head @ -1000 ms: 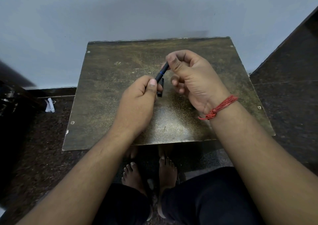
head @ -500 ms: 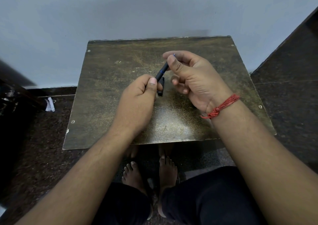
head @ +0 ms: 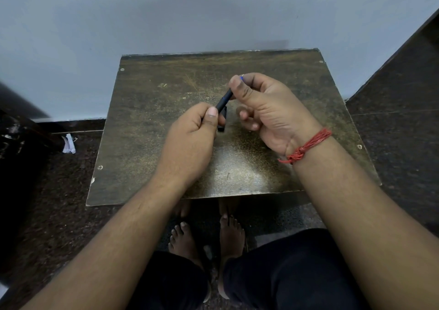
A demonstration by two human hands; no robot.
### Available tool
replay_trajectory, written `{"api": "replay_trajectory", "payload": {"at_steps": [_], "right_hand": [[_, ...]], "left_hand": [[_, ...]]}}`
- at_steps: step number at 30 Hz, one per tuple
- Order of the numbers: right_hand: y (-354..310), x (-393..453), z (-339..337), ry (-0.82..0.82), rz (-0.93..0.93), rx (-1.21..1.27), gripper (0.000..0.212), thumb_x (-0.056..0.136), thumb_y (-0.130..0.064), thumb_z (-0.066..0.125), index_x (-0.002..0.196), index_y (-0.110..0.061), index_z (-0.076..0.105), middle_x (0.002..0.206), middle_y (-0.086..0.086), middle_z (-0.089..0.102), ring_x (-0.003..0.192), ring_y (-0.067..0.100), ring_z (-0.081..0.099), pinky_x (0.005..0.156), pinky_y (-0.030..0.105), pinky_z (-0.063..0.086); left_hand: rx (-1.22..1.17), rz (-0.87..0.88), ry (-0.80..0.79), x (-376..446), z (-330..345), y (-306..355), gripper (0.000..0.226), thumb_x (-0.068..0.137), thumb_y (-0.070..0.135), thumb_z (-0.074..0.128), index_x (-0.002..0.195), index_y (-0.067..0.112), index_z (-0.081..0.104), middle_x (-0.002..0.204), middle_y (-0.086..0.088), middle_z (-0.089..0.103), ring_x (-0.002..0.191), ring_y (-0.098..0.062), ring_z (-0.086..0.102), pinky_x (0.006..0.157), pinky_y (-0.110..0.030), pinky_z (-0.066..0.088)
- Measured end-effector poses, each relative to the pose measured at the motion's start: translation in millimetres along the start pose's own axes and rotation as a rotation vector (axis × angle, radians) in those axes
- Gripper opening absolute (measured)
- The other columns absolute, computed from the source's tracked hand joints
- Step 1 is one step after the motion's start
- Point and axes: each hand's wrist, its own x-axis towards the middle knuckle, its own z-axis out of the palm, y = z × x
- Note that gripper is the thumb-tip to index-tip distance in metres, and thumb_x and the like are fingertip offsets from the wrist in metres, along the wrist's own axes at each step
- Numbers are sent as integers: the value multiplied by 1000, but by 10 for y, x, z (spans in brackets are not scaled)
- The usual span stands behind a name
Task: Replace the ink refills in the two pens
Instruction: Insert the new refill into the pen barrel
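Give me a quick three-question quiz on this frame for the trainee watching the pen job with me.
1. True or false: the dark pen lies flat on the table.
2. Which wrist bears the red thread band? A) left B) right C) neither
3. Fill in: the left hand grips the pen's lower end and the right hand pinches its ____ end.

Key: 1 false, both hands hold it above the table. 2 B. 3 upper, where a thin blue tip shows past the fingers.
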Motion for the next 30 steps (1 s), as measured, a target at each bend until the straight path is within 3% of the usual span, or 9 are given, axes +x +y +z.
{"api": "replay_trajectory", "payload": {"at_steps": [3,5,10,13,16,19,24,30], "right_hand": [[-34,-15,-28,-66,12,39,16,96,-9,61,111,-7,63,108,9,73,47,5,43,38,17,25],[-55,-20,-47,-105,37,110,20,97,-1,54,114,-5,63,115,13,73,43,2,40,39,16,24],[-34,3,-27,-80,22,71,4,94,-7,62,92,-11,62,91,6,72,41,3,35,38,17,22],[-8,14,-10,-13,38,64,13,92,-16,68,84,-16,57,77,0,66,44,5,37,37,18,22],[-14,3,-26,-46,42,74,6,94,-15,65,98,-12,63,90,1,73,48,5,42,37,16,24],[-34,-9,-51,-90,37,69,17,97,-6,57,111,-9,66,108,7,74,45,3,39,39,17,21],[-43,-6,-55,-104,3,28,13,97,-5,56,100,-12,66,98,7,74,42,2,37,40,19,21],[-18,0,14,-12,-3,35,13,96,-5,60,87,-14,57,85,7,69,43,6,37,41,18,22]], "left_hand": [[14,-5,17,-1,-17,9,32,96,47,41,83,29,65,51,17,46,50,-8,37,64,-43,35],[13,-7,18,-8,-14,23,32,96,47,41,83,29,65,51,17,47,50,-7,37,65,-42,36],[-1,-5,2,-8,5,12,32,96,48,42,80,31,64,50,17,46,48,-7,36,62,-42,33],[-5,5,1,-14,17,17,32,96,47,42,80,30,64,50,17,47,46,-4,36,59,-36,31],[14,0,20,-12,-11,25,32,96,46,42,82,28,65,51,17,46,49,-5,37,62,-40,34],[23,-5,21,-14,-31,23,32,96,47,41,82,31,65,52,18,46,52,-7,37,65,-42,36],[75,29,21,-13,-5,39,30,97,46,42,86,29,64,51,20,47,48,-3,37,60,-40,35],[137,91,50,-2,-18,29,24,99,40,48,87,30,66,52,23,51,45,-1,39,54,-30,32]]}}
